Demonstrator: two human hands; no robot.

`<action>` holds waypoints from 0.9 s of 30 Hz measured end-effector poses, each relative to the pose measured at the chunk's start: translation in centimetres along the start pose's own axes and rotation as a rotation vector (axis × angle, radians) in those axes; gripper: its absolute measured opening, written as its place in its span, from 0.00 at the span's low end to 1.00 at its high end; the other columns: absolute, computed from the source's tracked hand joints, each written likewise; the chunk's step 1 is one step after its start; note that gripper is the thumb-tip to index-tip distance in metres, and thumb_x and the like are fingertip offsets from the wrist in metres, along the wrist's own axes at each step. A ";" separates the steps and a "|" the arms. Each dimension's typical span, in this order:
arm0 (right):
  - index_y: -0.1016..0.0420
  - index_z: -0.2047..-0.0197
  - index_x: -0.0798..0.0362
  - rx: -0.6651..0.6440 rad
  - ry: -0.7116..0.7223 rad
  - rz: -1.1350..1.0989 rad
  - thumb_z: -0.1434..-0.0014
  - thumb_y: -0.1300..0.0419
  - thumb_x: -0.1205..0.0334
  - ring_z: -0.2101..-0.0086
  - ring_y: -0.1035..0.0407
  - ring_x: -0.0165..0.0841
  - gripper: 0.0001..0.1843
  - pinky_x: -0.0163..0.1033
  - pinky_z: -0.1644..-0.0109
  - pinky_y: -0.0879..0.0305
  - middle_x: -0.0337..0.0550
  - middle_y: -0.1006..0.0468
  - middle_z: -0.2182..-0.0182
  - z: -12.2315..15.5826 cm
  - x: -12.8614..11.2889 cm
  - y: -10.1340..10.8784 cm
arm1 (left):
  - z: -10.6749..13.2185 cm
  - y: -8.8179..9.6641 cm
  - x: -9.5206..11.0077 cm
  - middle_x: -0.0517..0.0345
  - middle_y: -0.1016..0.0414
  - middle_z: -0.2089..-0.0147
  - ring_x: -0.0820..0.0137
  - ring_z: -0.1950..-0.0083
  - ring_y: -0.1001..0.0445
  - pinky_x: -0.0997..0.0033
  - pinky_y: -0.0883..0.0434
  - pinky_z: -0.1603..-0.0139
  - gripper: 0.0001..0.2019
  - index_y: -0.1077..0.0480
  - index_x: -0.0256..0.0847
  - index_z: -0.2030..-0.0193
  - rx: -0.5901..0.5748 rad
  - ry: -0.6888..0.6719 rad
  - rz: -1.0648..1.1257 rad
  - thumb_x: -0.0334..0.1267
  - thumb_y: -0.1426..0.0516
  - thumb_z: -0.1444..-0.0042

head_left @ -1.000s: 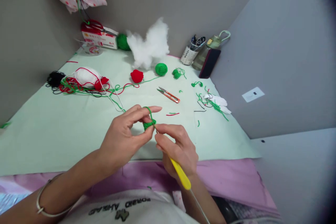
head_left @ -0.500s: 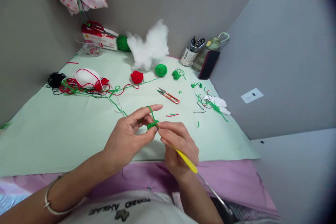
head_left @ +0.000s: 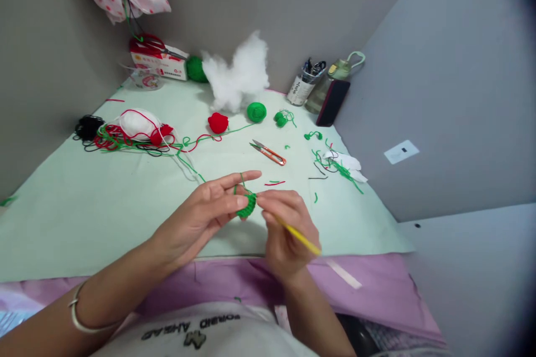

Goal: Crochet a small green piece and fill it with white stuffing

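Between thumb and fingers, my left hand (head_left: 204, 209) pinches a small piece of green crochet (head_left: 247, 206). Its index finger is stretched out, with a green yarn strand (head_left: 242, 180) looped over it. My right hand (head_left: 288, 228) grips a crochet hook (head_left: 299, 236) by its yellow handle. The hook's tip meets the upper right edge of the crochet, and the fingers partly cover it. Green yarn trails from behind my left hand towards the tangle at the left. Orange thread snips (head_left: 270, 153) lie beyond my hands.
A yarn tangle (head_left: 138, 128) lies left. Farther back are a red yarn ball (head_left: 218, 122), a green yarn ball (head_left: 256, 112) and white stuffing (head_left: 237, 75). A pen cup (head_left: 300, 89), a bottle (head_left: 317, 99) and a phone (head_left: 333, 103) stand back right, near yarn scraps (head_left: 343, 170).
My left hand has turned, so the green crochet shows its face more fully. My right hand has tilted the hook; its yellow handle now points lower right at a different angle.
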State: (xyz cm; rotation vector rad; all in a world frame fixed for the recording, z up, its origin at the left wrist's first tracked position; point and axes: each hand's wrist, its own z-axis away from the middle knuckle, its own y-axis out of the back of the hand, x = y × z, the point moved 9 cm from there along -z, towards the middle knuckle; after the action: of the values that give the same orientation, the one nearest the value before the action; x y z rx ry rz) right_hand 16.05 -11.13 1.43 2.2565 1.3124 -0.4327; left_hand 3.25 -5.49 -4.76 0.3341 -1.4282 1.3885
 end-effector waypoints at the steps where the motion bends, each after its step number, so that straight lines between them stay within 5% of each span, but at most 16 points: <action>1: 0.19 0.49 0.45 0.025 -0.088 -0.095 0.31 0.43 0.71 0.63 0.23 0.35 0.15 0.44 0.61 0.23 0.43 0.17 0.62 -0.3 0.6 0.3 | -0.1 0.2 0.4 0.62 0.32 0.64 0.75 0.63 0.36 0.78 0.34 0.58 0.25 0.21 0.45 0.40 -0.001 -0.012 -0.010 0.40 0.30 0.45; 5: 0.17 0.56 0.46 0.110 -0.327 -0.382 0.30 0.42 0.66 0.68 0.26 0.33 0.11 0.43 0.63 0.28 0.40 0.18 0.66 -0.6 2.2 0.9 | 0.0 0.4 1.6 0.61 0.30 0.63 0.76 0.63 0.35 0.78 0.34 0.58 0.21 0.19 0.48 0.42 -0.025 -0.082 -0.089 0.38 0.32 0.44; 9: 0.16 0.56 0.46 0.132 -0.382 -0.456 0.30 0.41 0.66 0.69 0.28 0.31 0.11 0.42 0.64 0.30 0.40 0.18 0.65 -0.4 2.4 0.9 | 0.3 0.0 2.4 0.60 0.28 0.62 0.73 0.61 0.31 0.74 0.32 0.55 0.19 0.19 0.49 0.43 -0.019 -0.196 -0.238 0.37 0.34 0.41; 16: 0.15 0.57 0.47 0.144 -0.405 -0.412 0.31 0.39 0.67 0.69 0.28 0.31 0.11 0.41 0.65 0.32 0.40 0.18 0.66 -0.1 2.1 1.6 | 3.0 -1.8 6.5 0.58 0.23 0.60 0.68 0.57 0.27 0.67 0.31 0.47 0.19 0.20 0.44 0.47 0.127 -0.795 -0.943 0.25 0.39 0.44; 22: 0.15 0.60 0.46 0.051 -0.528 -0.563 0.31 0.39 0.63 0.68 0.27 0.32 0.09 0.41 0.64 0.31 0.40 0.18 0.67 0.4 3.8 -0.5 | 0.9 -0.3 2.7 0.60 0.24 0.58 0.70 0.54 0.26 0.70 0.29 0.46 0.19 0.24 0.48 0.40 0.035 -0.350 -0.580 0.31 0.41 0.37; 27: 0.15 0.57 0.43 0.061 -0.438 -0.509 0.31 0.39 0.63 0.60 0.23 0.35 0.10 0.40 0.62 0.27 0.41 0.15 0.62 0.2 3.4 -1.2 | 0.4 -0.8 1.1 0.60 0.22 0.58 0.71 0.54 0.25 0.71 0.30 0.48 0.19 0.24 0.50 0.37 -0.073 -0.214 -0.304 0.39 0.39 0.35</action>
State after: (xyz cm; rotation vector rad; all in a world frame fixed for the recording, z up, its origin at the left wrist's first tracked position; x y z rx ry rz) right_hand 16.68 -8.28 -0.75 1.7066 1.6238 -1.0849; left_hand 3.29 -5.61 -3.36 0.6405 -1.5248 1.0754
